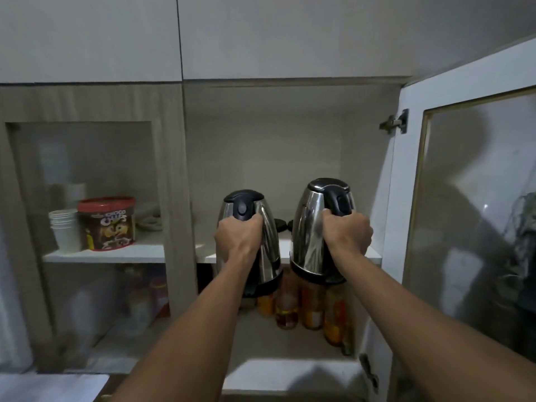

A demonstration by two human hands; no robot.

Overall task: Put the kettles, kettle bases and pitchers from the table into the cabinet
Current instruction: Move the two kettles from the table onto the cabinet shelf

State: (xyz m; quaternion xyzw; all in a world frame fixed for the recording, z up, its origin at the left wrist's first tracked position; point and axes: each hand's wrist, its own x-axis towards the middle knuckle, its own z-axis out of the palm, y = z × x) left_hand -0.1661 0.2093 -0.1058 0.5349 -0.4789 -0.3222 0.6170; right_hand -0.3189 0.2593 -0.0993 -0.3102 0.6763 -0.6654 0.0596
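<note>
Two steel kettles with black lids and handles are held up in front of the open cabinet's upper shelf (374, 253). My left hand (236, 236) grips the handle of the left kettle (268, 242), whose base hangs below the shelf's front edge. My right hand (348, 233) grips the handle of the right kettle (309, 227), a little higher, its base also in front of the shelf edge. Behind and between them, two black round kettle bases (285, 224) lie on the shelf, mostly hidden.
The right cabinet door (412, 198) with its glass pane stands open at my right. Several orange bottles (310, 309) stand on the lower shelf. Behind the shut left glass door (174, 198) are stacked white cups (65, 230) and a red-lidded chocolate tub (107, 224).
</note>
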